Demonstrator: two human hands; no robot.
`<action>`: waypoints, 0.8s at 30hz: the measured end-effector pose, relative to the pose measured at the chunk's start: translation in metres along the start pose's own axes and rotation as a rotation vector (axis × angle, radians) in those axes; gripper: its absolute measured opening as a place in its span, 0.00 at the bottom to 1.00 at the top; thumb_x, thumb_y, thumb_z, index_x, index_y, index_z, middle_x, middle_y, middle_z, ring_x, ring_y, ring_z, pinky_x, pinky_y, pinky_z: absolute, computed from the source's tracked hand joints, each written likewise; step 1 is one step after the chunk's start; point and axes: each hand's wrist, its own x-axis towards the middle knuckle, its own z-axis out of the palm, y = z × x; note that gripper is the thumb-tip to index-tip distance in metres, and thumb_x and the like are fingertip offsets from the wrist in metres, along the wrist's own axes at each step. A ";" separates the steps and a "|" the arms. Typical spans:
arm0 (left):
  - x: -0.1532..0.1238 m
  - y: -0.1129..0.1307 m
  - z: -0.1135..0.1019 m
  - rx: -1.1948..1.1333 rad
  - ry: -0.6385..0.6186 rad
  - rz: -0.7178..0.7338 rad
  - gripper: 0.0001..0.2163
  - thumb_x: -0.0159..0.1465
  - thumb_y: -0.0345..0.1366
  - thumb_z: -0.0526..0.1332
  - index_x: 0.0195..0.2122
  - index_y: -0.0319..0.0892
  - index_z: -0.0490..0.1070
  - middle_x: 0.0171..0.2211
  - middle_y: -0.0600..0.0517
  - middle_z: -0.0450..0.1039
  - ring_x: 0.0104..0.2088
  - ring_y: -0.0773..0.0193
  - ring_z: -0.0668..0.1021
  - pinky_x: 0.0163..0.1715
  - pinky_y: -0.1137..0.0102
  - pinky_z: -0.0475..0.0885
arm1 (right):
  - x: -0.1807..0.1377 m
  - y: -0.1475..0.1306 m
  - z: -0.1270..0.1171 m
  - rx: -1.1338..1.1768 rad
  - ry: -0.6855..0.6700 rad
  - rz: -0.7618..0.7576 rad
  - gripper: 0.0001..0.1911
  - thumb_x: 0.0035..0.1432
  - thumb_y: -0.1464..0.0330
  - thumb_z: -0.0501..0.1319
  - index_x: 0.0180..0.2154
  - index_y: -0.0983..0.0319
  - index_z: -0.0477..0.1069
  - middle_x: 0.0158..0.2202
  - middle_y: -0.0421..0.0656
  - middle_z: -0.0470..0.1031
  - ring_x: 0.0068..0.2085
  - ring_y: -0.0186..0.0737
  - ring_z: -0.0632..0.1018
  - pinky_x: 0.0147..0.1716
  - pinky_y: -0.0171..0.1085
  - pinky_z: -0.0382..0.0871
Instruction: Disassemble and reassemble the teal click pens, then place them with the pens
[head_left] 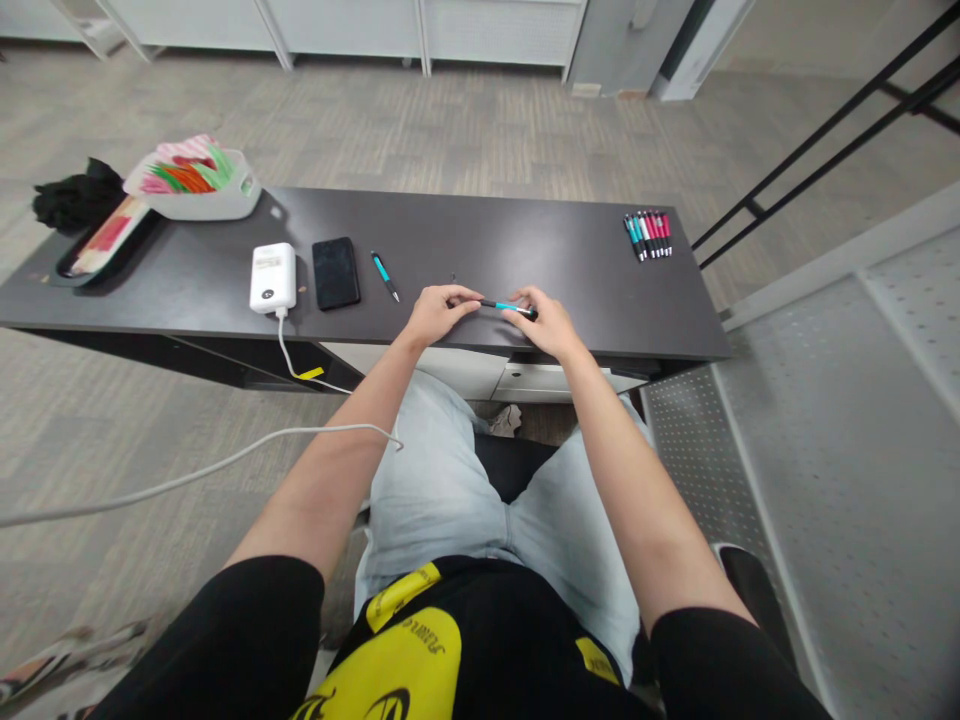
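A blue and black pen (504, 306) is held level just over the front part of the dark tabletop. My left hand (441, 312) pinches its left end between thumb and fingers. At the other end, the thumb and fingers of my right hand (546, 318) grip the pen's blue barrel. A second blue and black pen (385, 276) lies apart on the table, left of my left hand. Behind my hands, a tiny dark piece (453, 277) sits on the surface, too small to name.
A row of several pens (649, 236) lies at the table's (480, 235) far right. Left of me are a black phone (336, 273), a white power bank (273, 278) with a cable (225, 462), a white basket (214, 205) of colourful items, a black tray (112, 262) and black cloth (79, 198).
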 end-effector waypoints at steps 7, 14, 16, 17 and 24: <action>-0.001 0.001 -0.001 -0.031 0.017 0.048 0.06 0.73 0.39 0.73 0.46 0.57 0.92 0.37 0.55 0.88 0.41 0.54 0.84 0.49 0.57 0.79 | 0.001 0.001 0.003 -0.052 -0.024 0.025 0.22 0.76 0.41 0.58 0.40 0.46 0.81 0.42 0.45 0.92 0.46 0.60 0.87 0.54 0.55 0.78; -0.001 0.001 -0.001 0.033 0.021 0.007 0.07 0.72 0.42 0.73 0.47 0.60 0.92 0.36 0.54 0.87 0.43 0.51 0.86 0.46 0.57 0.82 | -0.001 -0.001 0.001 -0.017 -0.029 0.025 0.23 0.74 0.38 0.59 0.40 0.44 0.83 0.40 0.41 0.92 0.45 0.58 0.87 0.52 0.54 0.79; -0.001 0.000 0.000 0.031 0.022 0.010 0.07 0.72 0.42 0.72 0.47 0.61 0.91 0.36 0.54 0.87 0.43 0.51 0.86 0.46 0.57 0.82 | 0.000 -0.003 0.001 -0.013 -0.044 0.052 0.27 0.75 0.37 0.56 0.39 0.45 0.84 0.38 0.42 0.91 0.44 0.59 0.87 0.50 0.54 0.78; -0.001 -0.001 0.000 0.023 0.025 0.012 0.07 0.72 0.42 0.72 0.47 0.61 0.91 0.36 0.54 0.87 0.43 0.51 0.86 0.46 0.57 0.82 | 0.000 -0.003 0.000 -0.013 -0.041 0.054 0.26 0.74 0.37 0.58 0.40 0.45 0.84 0.39 0.42 0.91 0.45 0.59 0.87 0.51 0.54 0.78; 0.000 -0.006 0.003 -0.036 0.027 0.087 0.09 0.72 0.43 0.72 0.51 0.54 0.88 0.41 0.53 0.88 0.40 0.56 0.82 0.49 0.58 0.79 | -0.002 0.000 0.002 0.010 -0.011 0.004 0.18 0.71 0.43 0.64 0.48 0.45 0.85 0.52 0.42 0.93 0.49 0.59 0.87 0.56 0.54 0.79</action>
